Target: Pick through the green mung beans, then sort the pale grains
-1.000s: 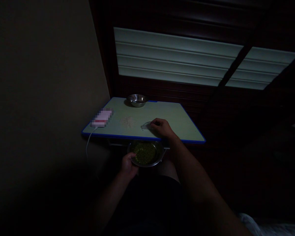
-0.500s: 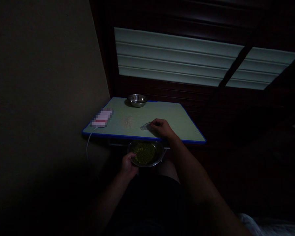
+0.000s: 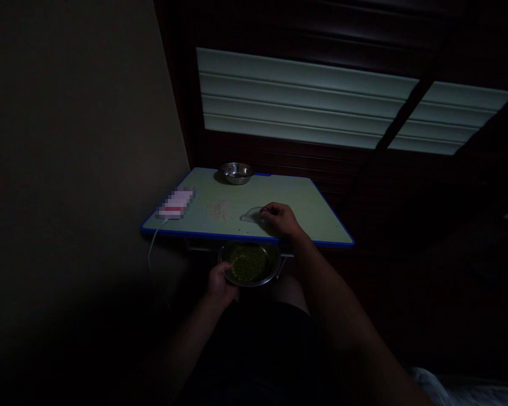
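Below the table's front edge, my left hand grips the left rim of a metal bowl, thumb over the rim. Small green grains that look like mung beans lie in this bowl. Above the tabletop, my right hand is closed on a thin clear piece, perhaps plastic, pinched at its right end. Its exact kind is hard to make out in the dim light. A few dark specks lie between that piece and the front edge. Left of it is a patch of pale grains.
The pale table has a blue edge. A second metal bowl stands at its back. At the left lies a blurred-out phone with a white cable hanging off the edge. A wall and a dark slatted door border the table.
The clear piece has shifted and tilted slightly in my right hand. Dark specks by its edge now lie nearer the table's front. My left hand and the bowl have barely moved.
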`<state>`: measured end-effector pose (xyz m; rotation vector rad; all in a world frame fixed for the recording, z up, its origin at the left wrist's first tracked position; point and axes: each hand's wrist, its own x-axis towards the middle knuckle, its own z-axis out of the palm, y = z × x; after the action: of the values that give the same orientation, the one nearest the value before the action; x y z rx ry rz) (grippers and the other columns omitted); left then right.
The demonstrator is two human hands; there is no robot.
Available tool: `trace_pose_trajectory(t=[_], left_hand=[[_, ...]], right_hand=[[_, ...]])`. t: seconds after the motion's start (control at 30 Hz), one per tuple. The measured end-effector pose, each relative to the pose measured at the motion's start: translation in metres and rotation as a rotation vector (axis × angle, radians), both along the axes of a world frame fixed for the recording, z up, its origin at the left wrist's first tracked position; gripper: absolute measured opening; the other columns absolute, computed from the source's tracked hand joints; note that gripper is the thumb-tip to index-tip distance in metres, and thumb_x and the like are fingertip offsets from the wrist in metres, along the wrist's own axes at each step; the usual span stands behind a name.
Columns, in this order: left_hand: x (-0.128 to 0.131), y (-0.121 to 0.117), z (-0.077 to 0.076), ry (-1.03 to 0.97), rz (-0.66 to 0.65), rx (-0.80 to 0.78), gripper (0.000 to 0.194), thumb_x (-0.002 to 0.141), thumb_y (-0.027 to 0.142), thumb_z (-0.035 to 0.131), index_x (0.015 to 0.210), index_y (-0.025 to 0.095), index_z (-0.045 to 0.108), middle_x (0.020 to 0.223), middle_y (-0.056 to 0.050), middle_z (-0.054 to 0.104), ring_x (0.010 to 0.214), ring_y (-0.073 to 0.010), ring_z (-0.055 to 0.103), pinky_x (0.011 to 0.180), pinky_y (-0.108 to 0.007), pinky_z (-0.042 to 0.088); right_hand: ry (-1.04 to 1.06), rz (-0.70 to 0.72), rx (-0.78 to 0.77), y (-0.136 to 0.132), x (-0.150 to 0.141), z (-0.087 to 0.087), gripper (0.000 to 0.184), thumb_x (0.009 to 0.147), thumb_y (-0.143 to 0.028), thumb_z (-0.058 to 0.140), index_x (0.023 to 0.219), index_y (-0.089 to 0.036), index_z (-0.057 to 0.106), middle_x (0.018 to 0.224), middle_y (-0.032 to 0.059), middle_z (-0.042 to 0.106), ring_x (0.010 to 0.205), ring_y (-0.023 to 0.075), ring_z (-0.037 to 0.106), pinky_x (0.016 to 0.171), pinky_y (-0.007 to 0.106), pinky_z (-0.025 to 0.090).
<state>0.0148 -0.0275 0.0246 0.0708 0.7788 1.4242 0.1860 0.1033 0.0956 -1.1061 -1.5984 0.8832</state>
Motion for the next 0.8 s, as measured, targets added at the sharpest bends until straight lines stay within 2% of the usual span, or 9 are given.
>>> trace_pose_trajectory(t=[0.2, 0.43, 0.6, 0.8], left_hand=[[-0.001, 0.0, 0.002, -0.001, -0.018, -0.01, 0.047, 0.061, 0.008, 0.052, 0.104, 0.012, 0.07, 0.079, -0.009, 0.074, 0.081, -0.0259, 0.071, 0.073, -0.038, 0.058], [-0.001, -0.001, 0.007, 0.028, -0.006, 0.003, 0.044, 0.06, 0.007, 0.052, 0.1, 0.016, 0.071, 0.078, -0.006, 0.074, 0.081, -0.0254, 0.071, 0.074, -0.039, 0.058], [-0.001, -0.002, 0.009, 0.027, -0.004, 0.0, 0.047, 0.06, 0.006, 0.052, 0.102, 0.016, 0.07, 0.081, -0.007, 0.074, 0.084, -0.027, 0.071, 0.075, -0.041, 0.058], [-0.002, -0.002, 0.01, 0.01, -0.02, -0.016, 0.048, 0.06, 0.007, 0.053, 0.104, 0.014, 0.07, 0.083, -0.008, 0.075, 0.081, -0.0268, 0.071, 0.075, -0.041, 0.058]], right_hand=[[0.091, -0.129, -0.013, 0.005, 0.005, -0.001, 0.028, 0.064, -0.039, 0.063, 0.08, -0.015, 0.067, 0.073, 0.0041, 0.069, 0.067, 0.0145, 0.059, 0.064, 0.027, 0.046], [-0.073, 0.027, -0.034, -0.002, 0.003, 0.002, 0.024, 0.063, -0.033, 0.068, 0.079, -0.015, 0.071, 0.073, 0.0034, 0.07, 0.063, 0.0132, 0.057, 0.062, 0.026, 0.044], [-0.209, 0.085, 0.015, -0.003, 0.0, -0.001, 0.021, 0.067, -0.03, 0.068, 0.083, -0.016, 0.073, 0.077, 0.0039, 0.071, 0.068, 0.0142, 0.059, 0.065, 0.026, 0.045], [-0.343, 0.112, 0.066, -0.005, -0.003, -0.003, 0.024, 0.072, -0.035, 0.066, 0.086, -0.017, 0.073, 0.076, 0.0021, 0.069, 0.066, 0.0127, 0.056, 0.064, 0.024, 0.043]])
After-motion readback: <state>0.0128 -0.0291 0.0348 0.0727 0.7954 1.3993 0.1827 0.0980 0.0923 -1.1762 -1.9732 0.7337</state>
